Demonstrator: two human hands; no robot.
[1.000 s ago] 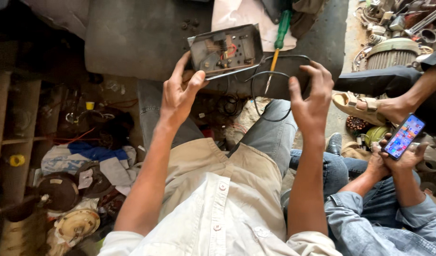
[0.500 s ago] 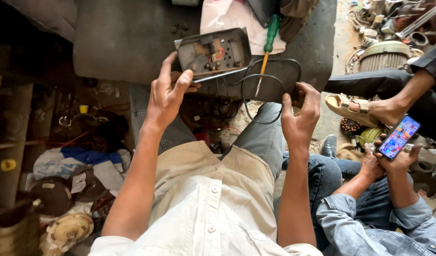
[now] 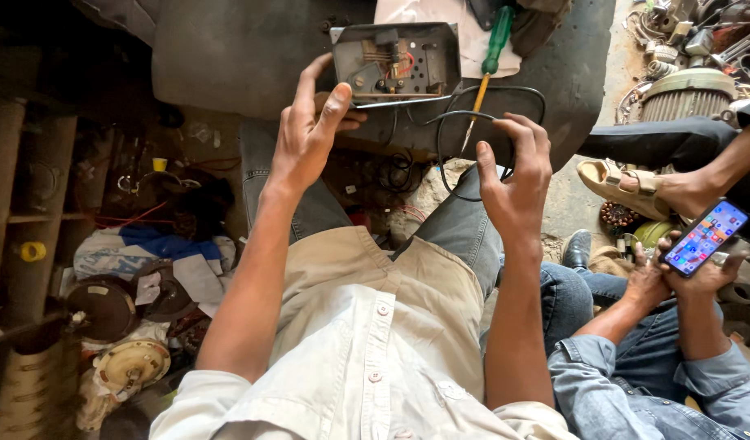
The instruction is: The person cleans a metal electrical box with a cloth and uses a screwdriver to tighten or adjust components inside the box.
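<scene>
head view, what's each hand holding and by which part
The left hand holds the open metal box of electronics by its lower left corner. The right hand has its grip on the looped black cable.

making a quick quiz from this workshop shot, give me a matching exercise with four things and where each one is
Things:
1. open metal box
2. green-handled screwdriver
3. phone
4. black cable

Places:
A. held up by another person's hands at the right edge
B. looped under the right hand's fingers
C. steadied by the left hand
D. lying on the dark surface beside the box, tip toward the right hand

Pairs: 1-C, 2-D, 3-A, 4-B
</scene>
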